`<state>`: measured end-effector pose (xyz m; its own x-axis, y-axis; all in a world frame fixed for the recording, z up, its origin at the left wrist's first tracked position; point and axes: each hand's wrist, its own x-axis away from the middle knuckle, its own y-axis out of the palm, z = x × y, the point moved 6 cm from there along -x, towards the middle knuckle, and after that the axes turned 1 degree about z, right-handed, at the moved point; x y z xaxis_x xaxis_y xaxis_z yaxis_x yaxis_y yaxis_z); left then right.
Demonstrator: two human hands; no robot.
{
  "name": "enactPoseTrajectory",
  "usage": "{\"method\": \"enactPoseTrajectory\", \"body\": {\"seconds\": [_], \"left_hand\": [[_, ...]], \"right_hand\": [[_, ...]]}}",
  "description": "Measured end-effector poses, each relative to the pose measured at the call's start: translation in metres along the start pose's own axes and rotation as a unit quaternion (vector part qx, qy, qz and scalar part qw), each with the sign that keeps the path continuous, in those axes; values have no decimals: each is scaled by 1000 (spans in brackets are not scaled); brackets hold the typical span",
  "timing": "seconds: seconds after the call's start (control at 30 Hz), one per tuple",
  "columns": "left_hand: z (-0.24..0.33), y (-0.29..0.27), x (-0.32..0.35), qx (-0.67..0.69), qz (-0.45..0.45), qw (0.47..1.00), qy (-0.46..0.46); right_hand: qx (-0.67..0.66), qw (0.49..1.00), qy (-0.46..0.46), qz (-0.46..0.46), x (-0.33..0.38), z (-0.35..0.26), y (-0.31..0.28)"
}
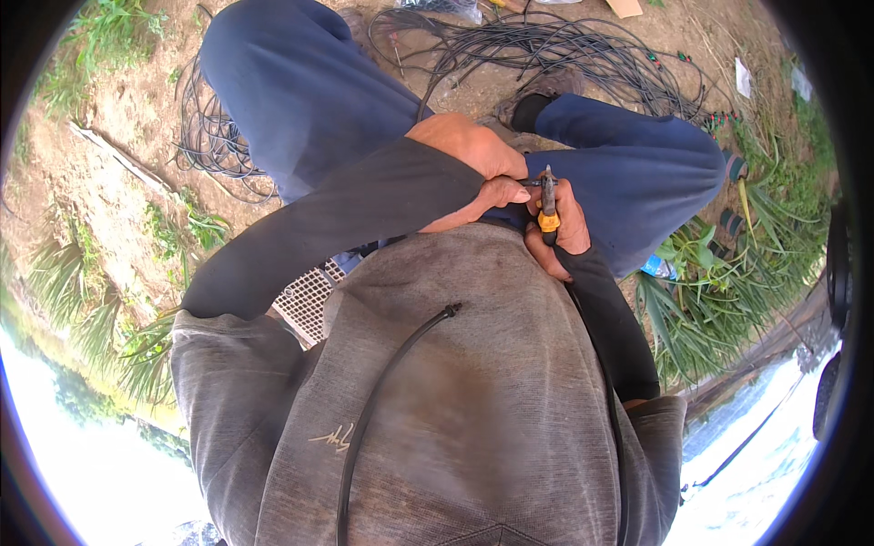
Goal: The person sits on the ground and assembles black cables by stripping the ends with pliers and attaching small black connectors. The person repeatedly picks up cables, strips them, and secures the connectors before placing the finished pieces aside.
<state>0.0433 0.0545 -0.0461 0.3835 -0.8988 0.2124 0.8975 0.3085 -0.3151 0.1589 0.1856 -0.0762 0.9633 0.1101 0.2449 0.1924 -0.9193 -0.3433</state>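
My left hand (473,155) is closed on a thin black cable, with its thumb and fingers pinching a short end that points toward my right hand. In my right hand (572,223) is a pair of pliers (548,218) with yellow and black handles, its narrow jaws pointing up and away from me. The jaws are beside the cable end, close to my left fingertips; whether they grip it is too small to tell. Both hands are together above my lap, in front of my grey shirt. Dark sleeves cover both forearms.
Tangled black cables (546,45) lie on the bare soil beyond my feet, with another loose coil (214,136) to the left. A white plastic grid (305,300) shows under my left arm. Green plants (692,309) and a bottle (659,267) are at right. A black cord (364,409) hangs over my chest.
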Motion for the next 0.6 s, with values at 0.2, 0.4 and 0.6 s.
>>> {"method": "enactPoseTrajectory", "body": {"seconds": [0.2, 0.4, 0.6], "left_hand": [[13, 0, 4, -165, 199, 953, 156], [19, -1, 4, -273, 293, 898, 180], [15, 5, -8, -382, 303, 847, 210]], "right_hand": [[-53, 998, 34, -19, -2, 2, 3], [-103, 990, 101, -10, -7, -5, 7], [-161, 975, 154, -15, -14, -5, 12]]}}
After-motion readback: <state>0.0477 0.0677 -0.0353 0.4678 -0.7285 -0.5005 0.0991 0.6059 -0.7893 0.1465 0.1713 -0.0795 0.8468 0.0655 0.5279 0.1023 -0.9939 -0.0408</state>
